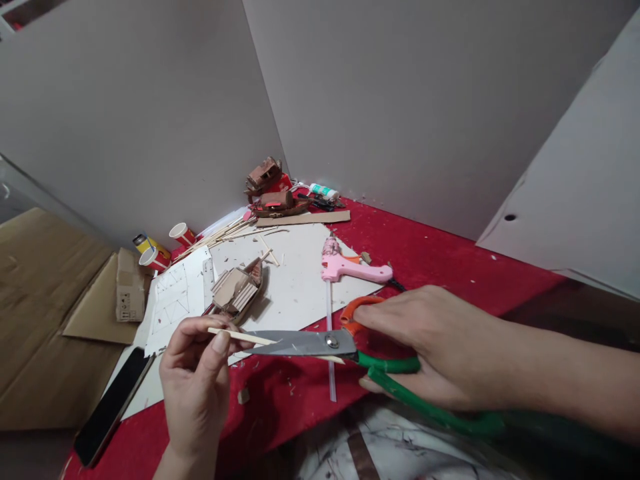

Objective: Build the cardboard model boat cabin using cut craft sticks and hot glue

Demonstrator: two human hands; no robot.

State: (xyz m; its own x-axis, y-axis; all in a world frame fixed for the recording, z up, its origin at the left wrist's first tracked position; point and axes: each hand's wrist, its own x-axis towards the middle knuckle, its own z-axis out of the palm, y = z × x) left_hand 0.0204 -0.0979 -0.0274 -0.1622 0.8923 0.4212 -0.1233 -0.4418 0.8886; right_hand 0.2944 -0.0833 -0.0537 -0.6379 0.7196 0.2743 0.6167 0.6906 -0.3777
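Note:
My left hand pinches a thin pale wooden stick between thumb and fingers. The stick runs in between the blades of a pair of scissors, and a length of it shows again below them on the right. My right hand is closed round the scissors' orange and green handles. Just beyond my left hand stands a small model boat of cardboard and wood strips. A pink glue gun lies past the scissors, with a clear glue stick sticking out of it.
Brown model boats stand at the back corner near a white bottle. Wooden sticks, paper cups and a drawing sheet lie to the left. A black phone and cardboard box flank the red tabletop.

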